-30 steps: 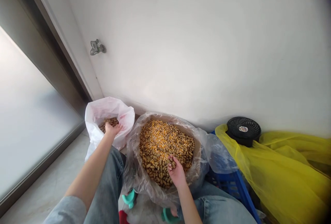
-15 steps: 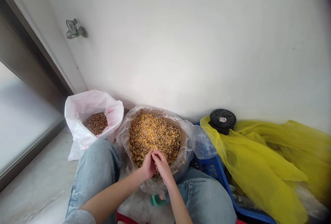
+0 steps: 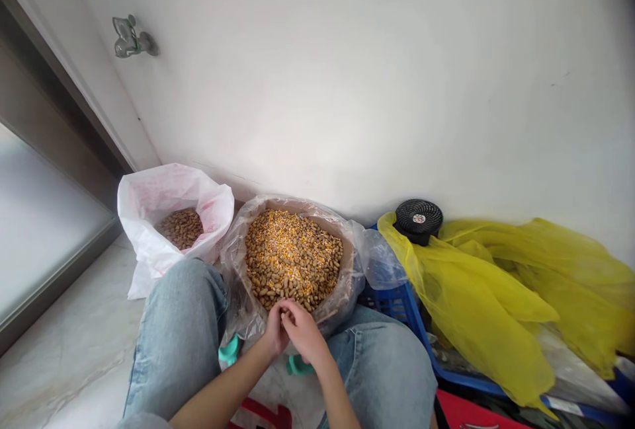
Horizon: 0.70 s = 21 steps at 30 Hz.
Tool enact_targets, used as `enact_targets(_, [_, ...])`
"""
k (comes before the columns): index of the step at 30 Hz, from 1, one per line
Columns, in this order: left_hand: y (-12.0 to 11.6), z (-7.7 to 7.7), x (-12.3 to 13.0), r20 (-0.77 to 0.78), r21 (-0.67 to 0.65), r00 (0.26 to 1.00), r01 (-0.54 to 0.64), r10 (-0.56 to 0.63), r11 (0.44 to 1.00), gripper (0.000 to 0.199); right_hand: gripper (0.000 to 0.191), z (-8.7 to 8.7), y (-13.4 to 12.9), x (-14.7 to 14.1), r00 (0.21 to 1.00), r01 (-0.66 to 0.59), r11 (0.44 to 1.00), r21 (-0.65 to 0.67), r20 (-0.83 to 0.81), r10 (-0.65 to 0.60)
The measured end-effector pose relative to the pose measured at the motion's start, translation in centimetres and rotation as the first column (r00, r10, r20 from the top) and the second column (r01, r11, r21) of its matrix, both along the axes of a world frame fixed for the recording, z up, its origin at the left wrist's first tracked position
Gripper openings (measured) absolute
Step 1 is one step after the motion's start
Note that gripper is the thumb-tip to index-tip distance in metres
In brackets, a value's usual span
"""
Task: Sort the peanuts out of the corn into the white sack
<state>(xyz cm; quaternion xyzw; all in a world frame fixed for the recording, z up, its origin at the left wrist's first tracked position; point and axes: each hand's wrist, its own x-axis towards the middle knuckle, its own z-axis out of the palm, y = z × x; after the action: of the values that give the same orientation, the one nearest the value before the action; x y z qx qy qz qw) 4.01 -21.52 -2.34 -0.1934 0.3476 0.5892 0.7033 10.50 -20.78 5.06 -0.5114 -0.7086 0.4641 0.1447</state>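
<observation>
Our left hand and right hand are together, fingers meeting low over the near edge of the clear plastic-lined sack; we cannot tell whether they pinch anything. In that sack lies a pebbly heap of glossy corn kernels and ridged peanuts. Left of it, a white woven bag holds a smaller pile of peanuts.
</observation>
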Motion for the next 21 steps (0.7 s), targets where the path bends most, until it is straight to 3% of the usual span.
enact_targets(3, [-0.4,-0.2,0.2,0.013,-0.059,1.0,-0.013,0.014,0.998,0.014,0.025,-0.5,0.4,0.7,1.0,0.026,1.0,0.014,0.004,-0.026])
enact_targets(6, [-0.9,-0.2,0.4,0.011,-0.092,1.0,-0.004,0.005,0.996,0.011,0.029,-2.0,2.1,1.3,0.979,0.182,0.978,0.105,0.071,-0.19])
enact_targets(8, [-1.3,-0.2,0.4,0.032,-0.087,0.999,0.013,-0.01,0.996,0.012,0.036,-3.5,3.4,1.4,0.953,0.211,0.954,0.211,0.172,-0.249])
enact_targets(11, [-2.0,-0.3,0.3,0.021,-0.114,1.0,0.004,-0.002,0.993,0.013,0.052,-5.9,4.7,1.0,0.904,-0.038,0.951,0.306,0.416,-0.097])
enact_targets(14, [-2.4,-0.6,-0.4,-0.017,-0.145,0.997,-0.076,0.075,0.986,0.013,0.059,-7.8,4.9,0.3,0.792,-0.309,0.924,0.225,0.599,0.119])
enact_targets(17, [-2.6,-0.8,-1.3,-0.047,-0.165,0.985,-0.169,0.163,0.972,0.014,0.06,-9.0,4.7,-0.3,0.744,-0.355,0.912,0.205,0.653,0.143])
enact_targets(21, [-2.6,-0.8,-1.9,-0.059,-0.166,0.978,-0.206,0.199,0.964,0.013,0.053,-10.1,4.1,-0.7,0.752,-0.278,0.933,0.229,0.657,0.063])
